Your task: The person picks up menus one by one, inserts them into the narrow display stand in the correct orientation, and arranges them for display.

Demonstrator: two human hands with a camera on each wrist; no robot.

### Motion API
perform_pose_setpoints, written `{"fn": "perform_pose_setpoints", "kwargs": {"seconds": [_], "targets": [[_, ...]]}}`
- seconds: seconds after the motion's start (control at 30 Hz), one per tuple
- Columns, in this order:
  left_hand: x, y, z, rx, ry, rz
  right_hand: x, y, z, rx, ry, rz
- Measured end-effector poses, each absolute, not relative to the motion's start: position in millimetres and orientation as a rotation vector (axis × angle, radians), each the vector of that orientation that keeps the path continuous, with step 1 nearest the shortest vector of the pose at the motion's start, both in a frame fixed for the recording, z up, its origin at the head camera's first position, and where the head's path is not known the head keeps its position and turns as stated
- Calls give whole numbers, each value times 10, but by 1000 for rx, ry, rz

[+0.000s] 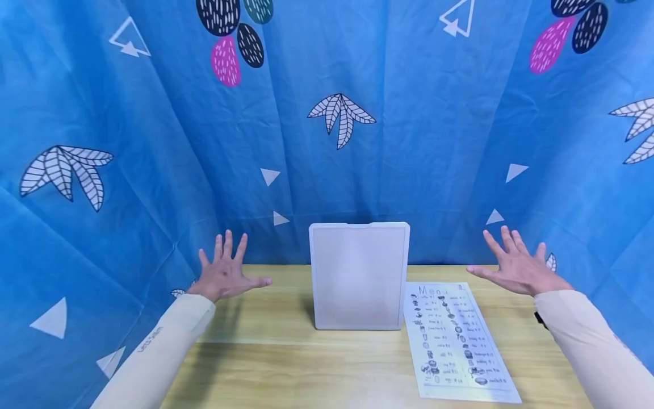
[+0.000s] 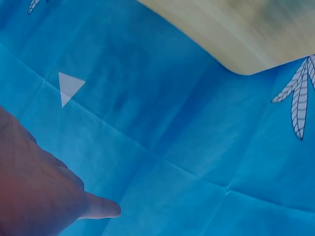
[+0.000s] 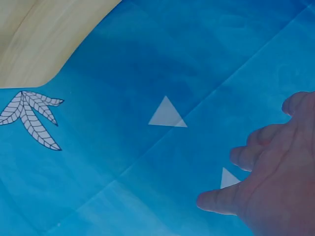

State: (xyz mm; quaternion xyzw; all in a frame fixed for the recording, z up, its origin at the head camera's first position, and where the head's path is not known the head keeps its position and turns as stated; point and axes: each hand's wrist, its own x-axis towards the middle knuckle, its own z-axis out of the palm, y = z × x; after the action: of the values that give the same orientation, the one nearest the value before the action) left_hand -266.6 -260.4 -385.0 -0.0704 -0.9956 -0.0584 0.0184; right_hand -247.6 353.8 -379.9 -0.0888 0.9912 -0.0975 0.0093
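My left hand (image 1: pixel 225 278) is raised over the left side of the wooden table, fingers spread and holding nothing. On the right, my right hand (image 1: pixel 521 270) also hangs spread and bare above the table. Between them stands a white rectangular panel (image 1: pixel 360 277), upright, apart from both hands. A handwritten menu sheet (image 1: pixel 457 341) with small drawings lies flat beside the panel, nearer to the right hand. In the left wrist view the left hand (image 2: pixel 44 191) shows only in part; the right wrist view shows the right hand (image 3: pixel 280 172) with fingers extended.
The light wooden table (image 1: pixel 286 369) ends at a blue patterned curtain (image 1: pixel 434 170), which hangs behind it and along both sides. White sleeves cover both forearms, and a dark band (image 1: pixel 540 320) shows at the right wrist.
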Motion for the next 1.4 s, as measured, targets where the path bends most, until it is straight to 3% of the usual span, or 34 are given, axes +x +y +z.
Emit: {"fn": "perform_pose_setpoints", "kwargs": {"seconds": [1.4], "targets": [[-2556, -2145, -4316, -437, -3026, -423, -2484, 3681, -4370, -333, 3105, -479]]}}
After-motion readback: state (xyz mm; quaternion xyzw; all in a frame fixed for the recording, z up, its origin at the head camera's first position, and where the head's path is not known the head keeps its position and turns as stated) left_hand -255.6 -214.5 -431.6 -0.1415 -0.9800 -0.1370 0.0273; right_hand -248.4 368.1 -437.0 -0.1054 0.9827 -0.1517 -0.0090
